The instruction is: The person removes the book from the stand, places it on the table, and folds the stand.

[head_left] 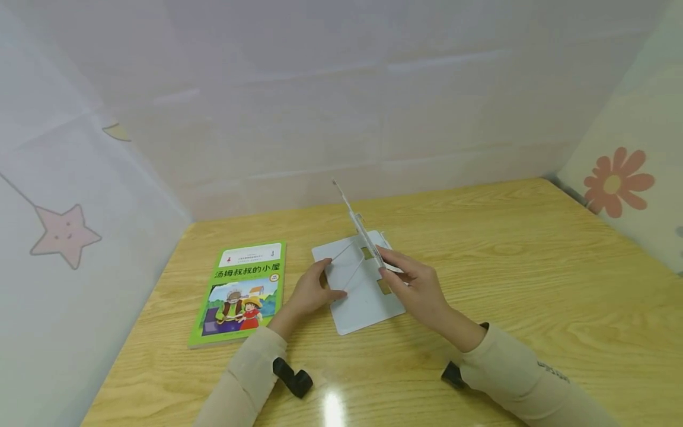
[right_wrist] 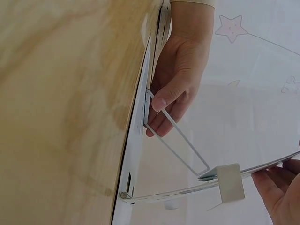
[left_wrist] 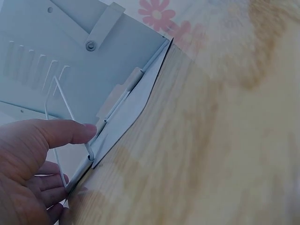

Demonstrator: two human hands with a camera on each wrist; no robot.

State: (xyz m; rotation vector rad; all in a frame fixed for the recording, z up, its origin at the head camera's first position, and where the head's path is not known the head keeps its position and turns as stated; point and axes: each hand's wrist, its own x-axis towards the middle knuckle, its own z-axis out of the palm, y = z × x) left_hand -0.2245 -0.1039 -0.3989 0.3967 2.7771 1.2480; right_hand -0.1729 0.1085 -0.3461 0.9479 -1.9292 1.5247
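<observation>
A white metal book stand (head_left: 354,311) lies with its base plate on the table, its back panel (left_wrist: 70,28) raised and seen nearly edge-on in the head view. My right hand (head_left: 418,287) grips the panel's edge between thumb and fingers. A bent wire support (right_wrist: 180,133) runs from the base to the panel's back. On the base's left side, my left hand (head_left: 312,290) has thumb and fingers about the wire's lower end. The left thumb (left_wrist: 70,132) touches the wire in the left wrist view. A small clip (right_wrist: 230,183) sits on the panel.
A green-bordered picture book (head_left: 242,293) lies flat to the left of the stand, close to my left forearm. The wooden table (head_left: 507,249) extends to the right. Pale cloth walls (head_left: 299,118) with printed shapes stand behind and at both sides.
</observation>
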